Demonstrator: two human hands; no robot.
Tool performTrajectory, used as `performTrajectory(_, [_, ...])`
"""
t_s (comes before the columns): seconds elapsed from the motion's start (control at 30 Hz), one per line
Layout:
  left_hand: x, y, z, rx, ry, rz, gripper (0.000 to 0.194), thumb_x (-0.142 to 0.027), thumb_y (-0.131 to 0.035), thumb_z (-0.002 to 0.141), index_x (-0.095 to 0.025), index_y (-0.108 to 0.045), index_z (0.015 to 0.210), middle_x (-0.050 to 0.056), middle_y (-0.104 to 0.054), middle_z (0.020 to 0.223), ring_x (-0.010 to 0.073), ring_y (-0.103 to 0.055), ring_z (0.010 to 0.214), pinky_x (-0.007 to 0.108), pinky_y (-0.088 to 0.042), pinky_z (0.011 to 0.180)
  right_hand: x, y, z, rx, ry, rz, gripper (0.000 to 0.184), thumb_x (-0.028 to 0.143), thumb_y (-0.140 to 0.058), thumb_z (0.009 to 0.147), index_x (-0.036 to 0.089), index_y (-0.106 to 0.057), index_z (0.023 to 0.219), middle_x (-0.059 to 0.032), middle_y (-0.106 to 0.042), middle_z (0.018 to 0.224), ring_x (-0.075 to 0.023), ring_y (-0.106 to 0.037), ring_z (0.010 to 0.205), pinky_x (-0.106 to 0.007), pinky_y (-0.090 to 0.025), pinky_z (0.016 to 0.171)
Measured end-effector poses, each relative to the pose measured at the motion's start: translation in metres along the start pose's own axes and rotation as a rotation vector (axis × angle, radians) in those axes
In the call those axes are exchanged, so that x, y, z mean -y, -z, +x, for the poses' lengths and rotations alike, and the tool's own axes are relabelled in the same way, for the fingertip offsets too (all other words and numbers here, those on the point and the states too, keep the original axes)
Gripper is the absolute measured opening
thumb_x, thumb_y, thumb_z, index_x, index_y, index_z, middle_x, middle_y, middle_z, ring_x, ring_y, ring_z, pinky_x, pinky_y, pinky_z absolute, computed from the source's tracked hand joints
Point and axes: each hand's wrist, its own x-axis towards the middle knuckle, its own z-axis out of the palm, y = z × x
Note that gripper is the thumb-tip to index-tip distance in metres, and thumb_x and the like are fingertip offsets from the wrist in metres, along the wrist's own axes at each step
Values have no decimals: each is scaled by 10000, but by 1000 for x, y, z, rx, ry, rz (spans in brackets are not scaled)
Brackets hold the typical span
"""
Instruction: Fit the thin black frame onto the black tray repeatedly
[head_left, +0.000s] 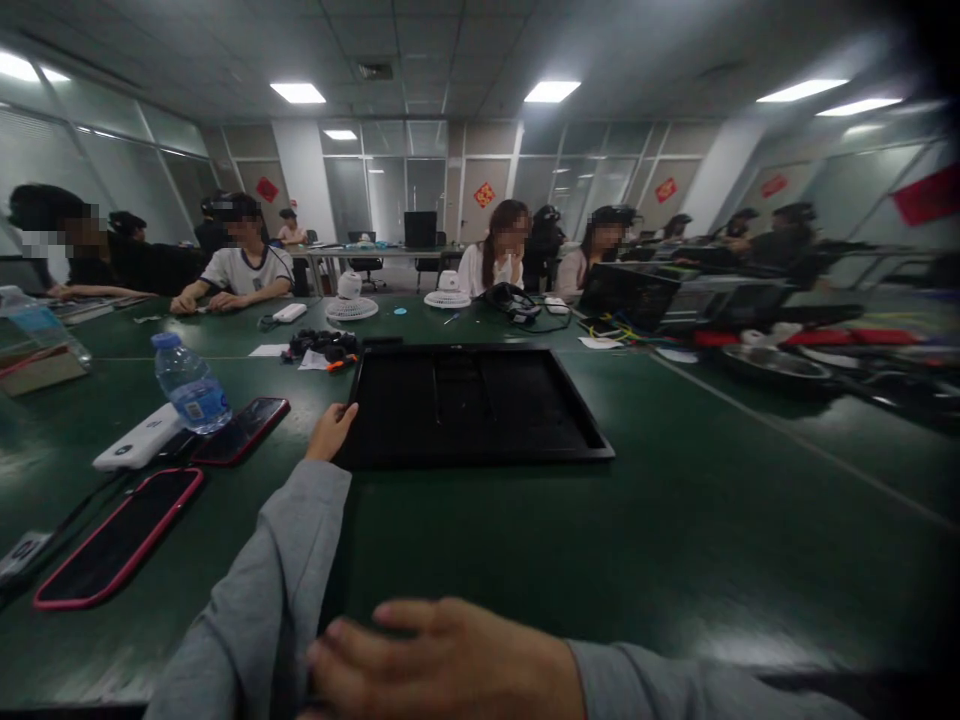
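Right hand [450, 655]; black tray [532, 405] seemingly crosswise

Head-worn view, single, facing forward and down, table [712, 520] near at six o'clock, ceiling [450, 60] farther at twelve

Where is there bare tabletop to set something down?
The green table is bare right of the black tray, and between the tray and the right hand. Crowded: left of the left hand, with phones and a bottle; beyond the tray, with fans; far right, around a blurred pan.
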Motion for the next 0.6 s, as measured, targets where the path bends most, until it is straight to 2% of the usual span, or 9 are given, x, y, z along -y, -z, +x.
performTrajectory(0.07, [3,-1,0,1,-5,7,542,-612,-579,825,-131,-650,1064,136,-733,1028,266,-682,1024,387,-509,926,-29,-17,-56,25,-232,-38,454,407,-485,978,277,-518,1412,-16,-537,1453,-147,-406,1384,-308,-335,1122])
performTrajectory(0.13, [4,-1,-2,8,-27,15,522,-587,-585,826,-127,-657,1064,137,-729,1061,266,-672,1054,384,-506,943,-76,-33,-113,52,-569,-88,468,293,-418,998,236,-446,1462,-75,-558,1418,-154,-455,1337,-345,-357,1093])
performTrajectory(0.17, [3,0,-3,3,-42,19,514,-571,-591,825,-125,-659,1071,138,-725,1084,266,-667,1067,383,-503,953,-103,-39,-142,-10,-802,-147,479,299,-397,998,213,-431,1468,-114,-547,1414,-190,-467,1323,-390,-382,1068])
performTrajectory(0.23, [2,1,-8,-9,-73,48,505,-543,-605,818,-124,-665,1093,137,-720,1119,268,-663,1071,387,-504,962,-154,-42,-196,-225,-1224,-298,530,377,-417,972,144,-440,1448,-192,-506,1413,-284,-439,1331,-500,-385,1054])
performTrajectory(0.3, [0,2,-12,-11,-90,96,501,-522,-603,819,-127,-670,1121,131,-720,1130,268,-662,1062,392,-509,957,-191,-40,-243,-384,-1492,-338,607,440,-503,909,95,-473,1408,-228,-509,1383,-333,-441,1313,-551,-368,1061])
performTrajectory(0.37, [0,4,-15,0,-86,136,496,-501,-585,834,-133,-669,1156,122,-721,1136,257,-661,1054,382,-514,946,-211,-38,-280,-474,-1718,-126,623,458,-590,849,87,-532,1346,-204,-620,1218,-311,-568,1154,-512,-440,1007])
performTrajectory(0.43, [-2,4,-16,12,-77,150,496,-478,-567,852,-130,-660,1193,119,-717,1153,242,-663,1045,360,-516,935,-218,-40,-302,-509,-1851,227,553,428,-644,821,124,-593,1279,-144,-689,1074,-261,-644,1027,-439,-503,948])
performTrajectory(0.5, [-4,5,-18,17,-65,166,502,-462,-561,863,-127,-650,1225,118,-719,1151,232,-669,1028,345,-519,920,-218,-44,-311,-518,-1858,483,453,353,-653,820,140,-636,1219,-112,-717,1024,-227,-673,978,-392,-528,922])
performTrajectory(0.6, [-8,7,-21,-26,-35,231,531,-491,-574,865,-143,-648,1259,119,-729,1121,243,-672,1021,349,-511,916,-216,-48,-309,-538,-1825,539,364,233,-619,825,133,-662,1172,-112,-725,1072,-214,-678,1004,-385,-530,937])
